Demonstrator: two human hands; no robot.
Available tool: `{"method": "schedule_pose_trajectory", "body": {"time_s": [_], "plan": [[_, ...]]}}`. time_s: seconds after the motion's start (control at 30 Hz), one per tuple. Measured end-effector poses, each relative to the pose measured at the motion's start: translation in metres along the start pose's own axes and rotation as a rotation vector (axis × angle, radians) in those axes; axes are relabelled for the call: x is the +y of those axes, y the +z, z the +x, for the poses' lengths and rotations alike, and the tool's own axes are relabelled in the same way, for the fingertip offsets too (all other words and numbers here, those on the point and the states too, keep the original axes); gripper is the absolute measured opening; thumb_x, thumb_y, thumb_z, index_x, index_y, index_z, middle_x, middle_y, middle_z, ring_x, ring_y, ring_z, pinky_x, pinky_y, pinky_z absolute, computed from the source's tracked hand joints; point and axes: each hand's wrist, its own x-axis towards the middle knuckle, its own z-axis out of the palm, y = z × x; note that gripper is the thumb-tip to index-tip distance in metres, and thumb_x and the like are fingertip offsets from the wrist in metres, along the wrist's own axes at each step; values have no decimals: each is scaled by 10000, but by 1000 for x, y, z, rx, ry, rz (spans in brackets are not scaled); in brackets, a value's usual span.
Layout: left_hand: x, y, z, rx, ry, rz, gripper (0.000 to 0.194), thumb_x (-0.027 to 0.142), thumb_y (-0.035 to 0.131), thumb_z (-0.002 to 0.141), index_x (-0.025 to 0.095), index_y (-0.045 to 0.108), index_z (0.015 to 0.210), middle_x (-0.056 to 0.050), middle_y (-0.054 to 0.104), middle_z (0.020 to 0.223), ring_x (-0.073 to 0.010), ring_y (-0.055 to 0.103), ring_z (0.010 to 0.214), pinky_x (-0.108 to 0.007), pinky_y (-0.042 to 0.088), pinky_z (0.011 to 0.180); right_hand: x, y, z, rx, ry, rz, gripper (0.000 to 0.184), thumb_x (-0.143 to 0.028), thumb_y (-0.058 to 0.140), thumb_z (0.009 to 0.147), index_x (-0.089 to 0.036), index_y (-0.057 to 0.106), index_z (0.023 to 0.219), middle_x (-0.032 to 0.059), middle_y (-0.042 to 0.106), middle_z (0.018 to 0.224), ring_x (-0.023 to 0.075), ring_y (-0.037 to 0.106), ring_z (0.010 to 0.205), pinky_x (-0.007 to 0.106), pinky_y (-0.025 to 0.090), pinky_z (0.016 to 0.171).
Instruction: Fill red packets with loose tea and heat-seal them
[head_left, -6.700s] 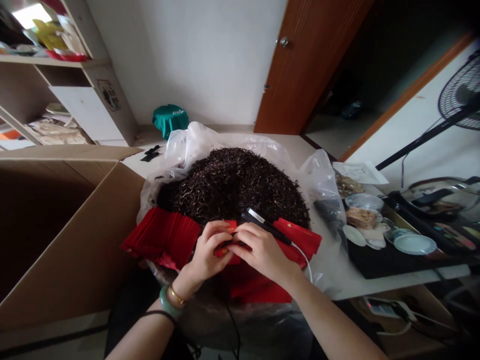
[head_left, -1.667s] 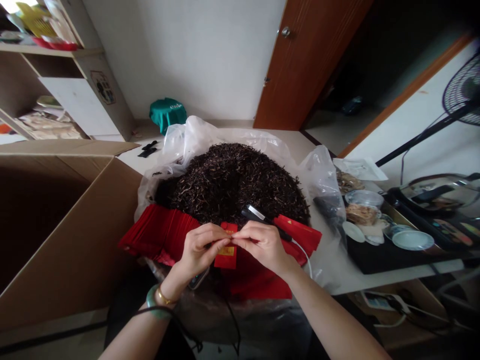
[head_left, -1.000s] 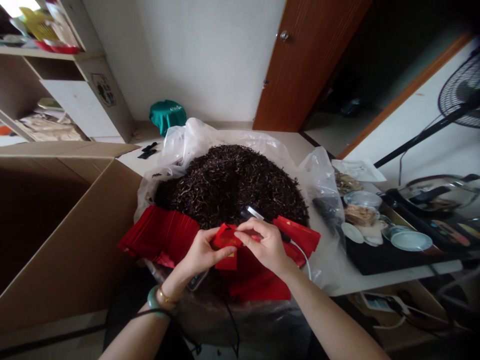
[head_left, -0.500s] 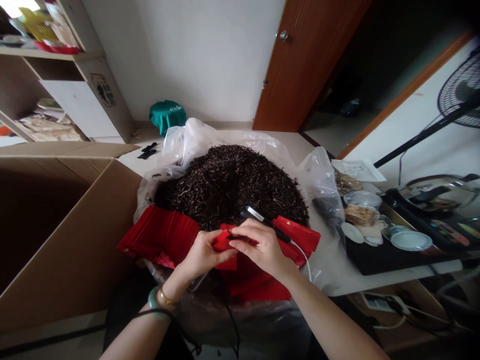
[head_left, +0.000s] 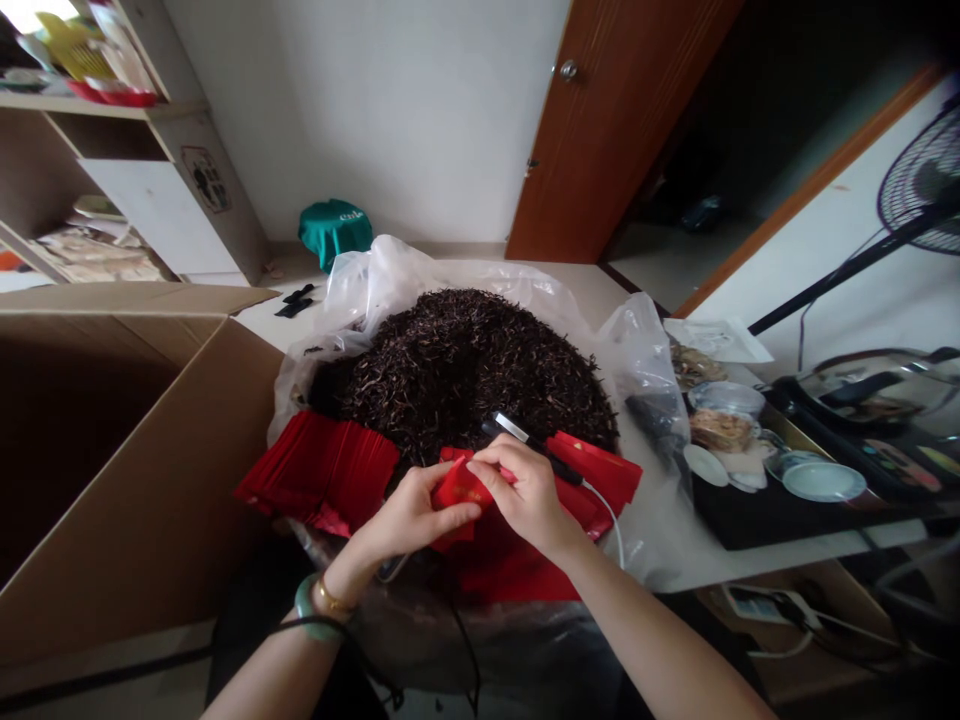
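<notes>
My left hand (head_left: 424, 508) grips the left side of a small red packet (head_left: 463, 487), thumb across its front. At the packet's upper right edge, the fingers of my right hand (head_left: 525, 492) are pinched together on it. Just beyond is a large heap of dark loose tea leaves (head_left: 480, 350), lying in a clear plastic bag (head_left: 637, 350). A thick stack of red packets (head_left: 322, 470) rests at the heap's left front; more red packets (head_left: 600, 468) lie to the right. Behind my right hand sits a black stick-like device (head_left: 540, 447) with a silvery end and white cable.
An open cardboard box (head_left: 150, 480) stands at the left. To the right, a side table (head_left: 757, 530) bears tubs, a small bowl (head_left: 821, 482) and a black appliance with a glass lid (head_left: 877, 385). A fan (head_left: 926, 180) is at far right. A dark cable hangs by my left forearm.
The red packet has been turned so that more of its front shows. My right fingers have shifted from its side to its upper edge.
</notes>
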Motion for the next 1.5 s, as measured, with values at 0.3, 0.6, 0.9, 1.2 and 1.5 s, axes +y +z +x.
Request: {"method": "schedule_pose_trajectory", "body": {"time_s": [0.3, 0.6, 0.9, 1.2, 1.5], "plan": [[-2, 11, 1, -46, -222, -442, 438, 514, 760, 675, 96, 657, 753, -54, 691, 610, -158, 639, 531, -263, 521, 542, 8, -3, 5, -86, 13, -50, 189, -290, 530, 933, -214, 682, 850, 39, 682, 790, 174, 632, 755, 314, 524, 721], [-2, 4, 4, 104, -201, -486, 484, 505, 830, 574, 88, 718, 794, -93, 749, 729, -201, 692, 618, -315, 574, 635, 56, -47, 7, -435, 261, -715, 428, -243, 659, 821, -143, 592, 1231, 156, 655, 1085, 312, 581, 1006, 430, 462, 865], [-5, 2, 4, 157, -210, -499, 481, 486, 855, 530, 80, 729, 755, -95, 744, 682, -189, 680, 586, -289, 562, 610, 63, -37, 13, -583, 416, -891, 351, -288, 570, 857, -158, 596, 1182, 123, 621, 1037, 260, 573, 980, 309, 392, 807], [-1, 2, 4, 193, -245, -542, 463, 449, 882, 484, 88, 739, 736, -78, 740, 653, -153, 661, 564, -244, 549, 606, 73, -33, 13, -549, 555, -829, 420, -334, 604, 828, -122, 583, 1190, 162, 631, 1096, 304, 592, 1031, 341, 423, 836], [-3, 3, 4, 182, -256, -521, 466, 445, 876, 497, 84, 745, 761, -93, 750, 692, -167, 669, 585, -266, 554, 624, 77, -44, 15, -232, 363, -414, 549, -372, 774, 704, -180, 601, 1189, 88, 645, 1064, 252, 634, 986, 359, 494, 869]]}}
